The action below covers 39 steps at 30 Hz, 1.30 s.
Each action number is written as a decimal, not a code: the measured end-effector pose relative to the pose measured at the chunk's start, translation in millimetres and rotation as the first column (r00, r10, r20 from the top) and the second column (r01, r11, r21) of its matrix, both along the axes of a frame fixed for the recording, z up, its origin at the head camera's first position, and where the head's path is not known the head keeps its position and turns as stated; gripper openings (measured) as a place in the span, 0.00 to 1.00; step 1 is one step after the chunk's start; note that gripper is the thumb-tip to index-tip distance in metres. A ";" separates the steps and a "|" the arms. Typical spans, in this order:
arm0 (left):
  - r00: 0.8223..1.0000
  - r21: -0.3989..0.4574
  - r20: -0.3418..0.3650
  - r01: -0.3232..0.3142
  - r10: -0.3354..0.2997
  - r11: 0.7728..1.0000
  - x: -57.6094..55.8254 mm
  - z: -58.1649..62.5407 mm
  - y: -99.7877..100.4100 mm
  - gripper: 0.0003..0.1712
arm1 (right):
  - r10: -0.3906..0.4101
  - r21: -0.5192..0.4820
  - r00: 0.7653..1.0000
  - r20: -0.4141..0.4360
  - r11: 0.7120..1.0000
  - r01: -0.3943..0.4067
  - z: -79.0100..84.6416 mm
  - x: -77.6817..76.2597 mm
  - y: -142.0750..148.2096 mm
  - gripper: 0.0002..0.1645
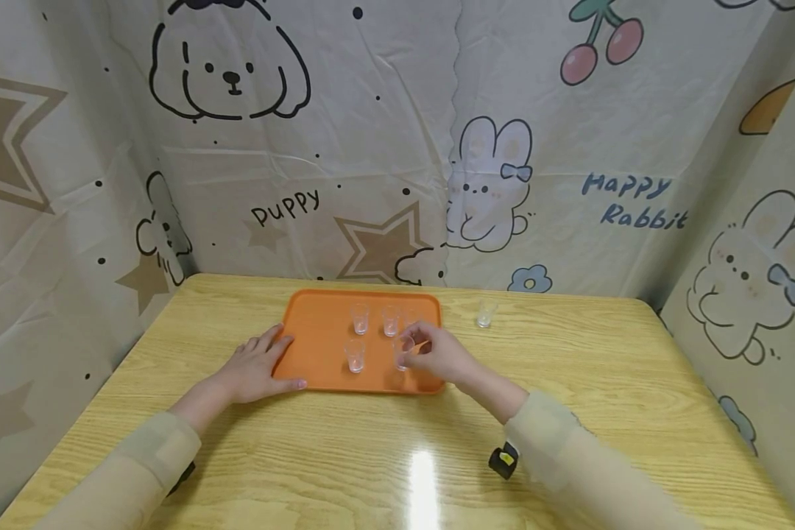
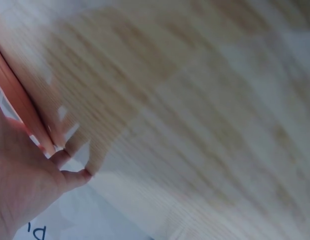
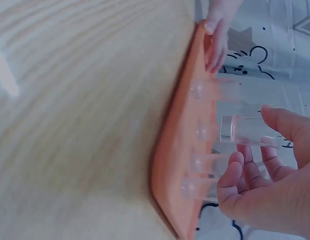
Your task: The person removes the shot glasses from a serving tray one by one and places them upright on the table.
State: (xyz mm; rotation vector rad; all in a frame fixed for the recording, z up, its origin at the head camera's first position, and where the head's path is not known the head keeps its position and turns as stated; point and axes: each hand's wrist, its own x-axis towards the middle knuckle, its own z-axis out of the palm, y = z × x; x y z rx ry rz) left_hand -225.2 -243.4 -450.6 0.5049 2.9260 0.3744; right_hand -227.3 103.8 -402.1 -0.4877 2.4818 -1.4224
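Observation:
My right hand [image 1: 442, 355] pinches a clear shot glass [image 3: 249, 130] by its upper part, thumb on one side and fingers on the other. In the right wrist view its thick base stands a little off the orange tray [image 3: 169, 165]. Several like glasses stand upright on the tray, among them a back-row glass [image 1: 361, 320], its neighbour [image 1: 391, 322] and a front glass [image 1: 355, 358]. Another, behind my right hand, is partly hidden. My left hand [image 1: 255, 368] spreads around the tray's front left corner, thumb at the front rim and fingers along the left side.
One more clear shot glass [image 1: 484, 314] stands on the wood-grain table [image 1: 344, 456], right of the tray. A printed cloth [image 1: 371, 147] hangs along the table's back and both sides. A light glare lies near the table's front.

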 end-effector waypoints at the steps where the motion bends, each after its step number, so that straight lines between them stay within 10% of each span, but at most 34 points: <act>1: 1.000 0.003 -0.002 0.000 0.000 1.000 0.2 0.1 0.2 0.60 | 0.005 0.004 1.000 -0.012 1.000 -0.005 2.5 -0.4 2.3 0.17; 26: 1.000 0.045 -0.015 -0.004 0.005 0.999 1.2 -1.5 2.1 0.60 | -0.006 0.133 0.994 -0.107 0.991 0.020 72.1 -4.9 86.8 0.23; 39: 1.000 0.025 -0.013 -0.011 0.011 1.000 2.5 2.3 2.9 0.60 | -0.171 0.169 0.978 -0.119 0.967 0.189 61.1 -26.8 140.8 0.25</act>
